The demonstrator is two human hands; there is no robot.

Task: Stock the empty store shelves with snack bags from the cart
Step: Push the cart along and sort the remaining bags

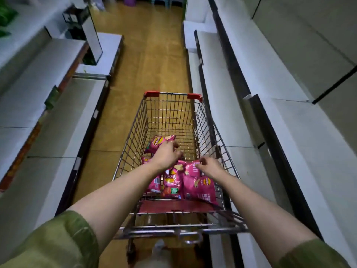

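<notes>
Stage: pick-up. Pink snack bags lie heaped at the near end of the cart, which stands just beside the bare shelves on the right. The right grip pinches the top edge of the right-hand bag. The left grip, fingers curled, is at the far bag; whether it has hold cannot be determined. Recommended: take each bag by its top seam, lift clear of the wire sides, and avoid crushing the contents.

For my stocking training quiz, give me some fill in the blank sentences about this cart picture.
The snack bags are ____.
The wire cart has ____ corner guards.
The right hand pinches one snack bag's ____ edge.
Missing words: pink; red; top.
</notes>
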